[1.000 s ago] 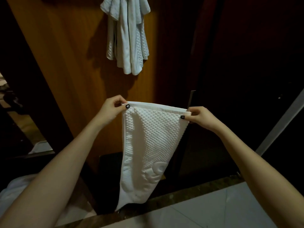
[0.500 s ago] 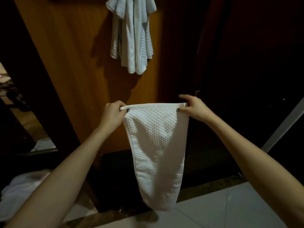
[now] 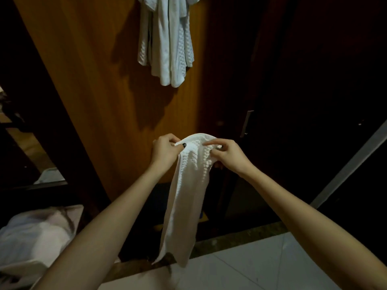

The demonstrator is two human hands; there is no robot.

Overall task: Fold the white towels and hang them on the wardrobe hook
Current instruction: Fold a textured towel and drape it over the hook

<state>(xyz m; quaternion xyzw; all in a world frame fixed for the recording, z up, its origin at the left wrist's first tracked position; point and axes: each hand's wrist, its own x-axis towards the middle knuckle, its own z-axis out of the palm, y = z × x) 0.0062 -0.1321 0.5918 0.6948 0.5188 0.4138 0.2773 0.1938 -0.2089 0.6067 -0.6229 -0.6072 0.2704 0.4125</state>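
Two hands work close together in front of the wardrobe, your left hand (image 3: 165, 152) and right hand (image 3: 228, 155) nearly touching across the top of the white towel (image 3: 188, 195). Each grip pinches the hem: the left with the thumb pressed over the cloth, the right with fingers curled into the bunched edge. Above your hands the wooden door panel (image 3: 94, 80) runs bare up to the hung towels (image 3: 167, 42), whose tops pass out of view at the upper edge. To your right stands a dark door (image 3: 314, 80), with its metal handle (image 3: 246, 123) near your right hand but apart from it. A grey bar (image 3: 351, 162) slants further right. At lower left lies a pale cloth bundle (image 3: 35, 233), well apart from the towel. Below, a dark stone strip (image 3: 230, 241) borders the pale tiled floor (image 3: 261, 264). The towel's lower end crosses that strip in view, and you cannot tell whether it touches. The towel hangs long and narrow between your forearms. Its top is gathered into a small arch, its face is raised in a bubbled weave, a smooth band runs along the hem, and one lower corner flares leftward.
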